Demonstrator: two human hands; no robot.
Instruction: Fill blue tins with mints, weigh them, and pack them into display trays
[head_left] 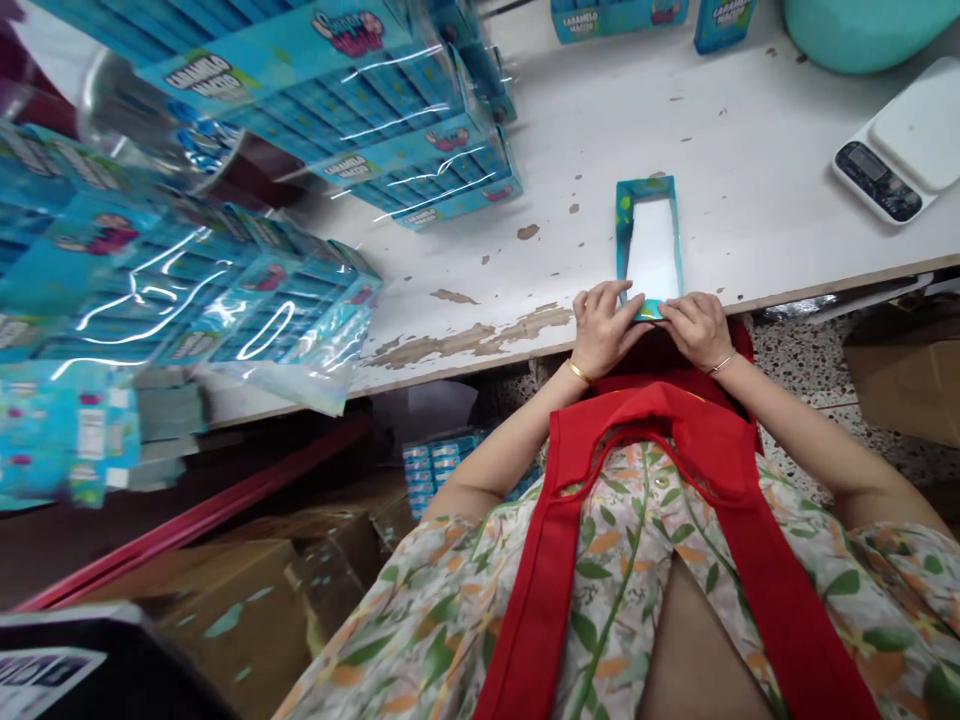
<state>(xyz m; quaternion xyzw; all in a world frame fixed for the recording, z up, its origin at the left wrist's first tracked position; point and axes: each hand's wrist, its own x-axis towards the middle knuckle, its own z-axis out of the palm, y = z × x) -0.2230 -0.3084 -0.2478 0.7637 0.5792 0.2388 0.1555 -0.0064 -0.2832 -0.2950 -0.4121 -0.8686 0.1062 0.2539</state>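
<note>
A shallow open box (624, 225), blue on its walls and white inside, lies at the near edge of the worktable. My left hand (602, 328) pinches the left corner of its near end. On the right corner of that end, my right hand (699, 326) has thumb and fingers closed. Between the two hands the near wall shows as a short blue strip. Nothing lies inside the box.
Plastic-wrapped stacks of filled blue cartons (442, 200) stand on the left of the worn white table (540, 260). A kitchen scale (877, 180) and a turquoise tub (862, 40) are at the right. Cardboard boxes (232, 600) sit below at the left.
</note>
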